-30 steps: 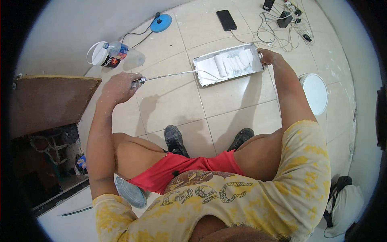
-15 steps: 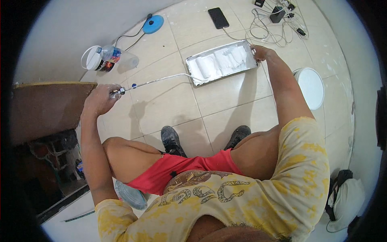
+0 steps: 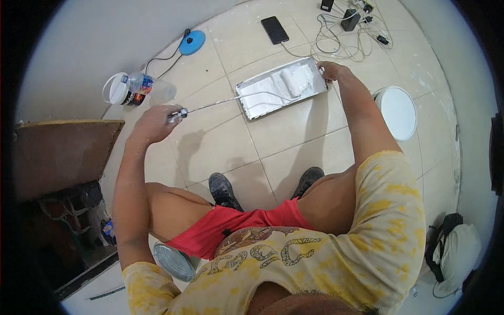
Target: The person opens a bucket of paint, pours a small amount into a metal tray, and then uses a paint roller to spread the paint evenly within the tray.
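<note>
Gripping the handle (image 3: 179, 113) in a closed fist, the left hand (image 3: 155, 124) has come nearer the tray than it was half a second ago, and the roller (image 3: 295, 81) at the far end of the rod (image 3: 216, 103) has run from the left part of the tray (image 3: 288, 105) to its right part. The right hand (image 3: 334, 72) keeps its place at the tray's right end, fingers closed on the rim, though how they wrap beneath is hidden. The shift looks like one pass of a back-and-forth stroke, coating the roller while the right hand steadies the tray. White paint (image 3: 261, 106) now lies uncovered in the left part. The tray itself sits on the tiles ahead of the shoes (image 3: 224, 190), slightly slanted. Beyond its far edge lie a phone (image 3: 275, 30) and tangled cables (image 3: 328, 39); right of the right forearm stands a white bucket (image 3: 398, 113); past the left hand, a bottle (image 3: 139, 83) appears against a small tub (image 3: 119, 94), with a blue disc (image 3: 192, 42) farther off by the wall.
</note>
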`<state>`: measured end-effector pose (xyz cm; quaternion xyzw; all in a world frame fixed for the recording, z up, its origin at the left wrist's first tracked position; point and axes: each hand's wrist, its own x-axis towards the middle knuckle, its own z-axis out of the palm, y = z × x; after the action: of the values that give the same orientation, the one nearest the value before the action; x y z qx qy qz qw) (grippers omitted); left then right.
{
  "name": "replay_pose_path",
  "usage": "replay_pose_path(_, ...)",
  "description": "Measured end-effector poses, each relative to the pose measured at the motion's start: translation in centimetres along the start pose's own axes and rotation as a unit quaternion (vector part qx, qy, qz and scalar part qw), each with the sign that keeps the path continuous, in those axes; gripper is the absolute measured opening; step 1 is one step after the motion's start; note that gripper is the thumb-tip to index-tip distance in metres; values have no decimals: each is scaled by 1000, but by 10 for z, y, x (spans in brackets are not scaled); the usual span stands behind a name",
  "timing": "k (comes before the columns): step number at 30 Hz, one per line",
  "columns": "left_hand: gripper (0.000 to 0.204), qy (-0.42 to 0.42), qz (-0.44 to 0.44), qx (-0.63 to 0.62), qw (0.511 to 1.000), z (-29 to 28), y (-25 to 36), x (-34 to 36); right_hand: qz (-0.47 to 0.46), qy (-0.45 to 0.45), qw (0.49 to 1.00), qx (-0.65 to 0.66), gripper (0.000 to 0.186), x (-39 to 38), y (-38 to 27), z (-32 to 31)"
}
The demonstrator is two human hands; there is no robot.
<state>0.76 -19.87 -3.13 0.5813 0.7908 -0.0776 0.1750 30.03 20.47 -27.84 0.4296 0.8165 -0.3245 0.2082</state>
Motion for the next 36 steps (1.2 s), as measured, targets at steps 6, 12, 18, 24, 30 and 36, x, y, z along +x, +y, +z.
replay_pose_path(6,28,-11,-27,8,1000,-2,40,18,-1,-21,1000,21,41,1,2,0)
replay_pose_path(12,26,-26,-38,24,999,-12,2,4,4,-8,1000,2,41,-2,0,-1)
replay_pose_path(18,26,-53,-72,2,996,0,-11,-3,1,-19,1000,2,42,-7,2,-5)
replay_pose_path(24,26,-19,-25,6,999,1,27,18,-1,-18,1000,-19,46,4,2,-2)
replay_pose_path(30,26,-24,-69,9,997,-14,4,-3,-25,-17,997,-72,45,12,13,3)
replay_pose_path(36,26,-54,-90,22,994,-2,-41,-21,-20,-5,999,-48,49,19,17,-1)
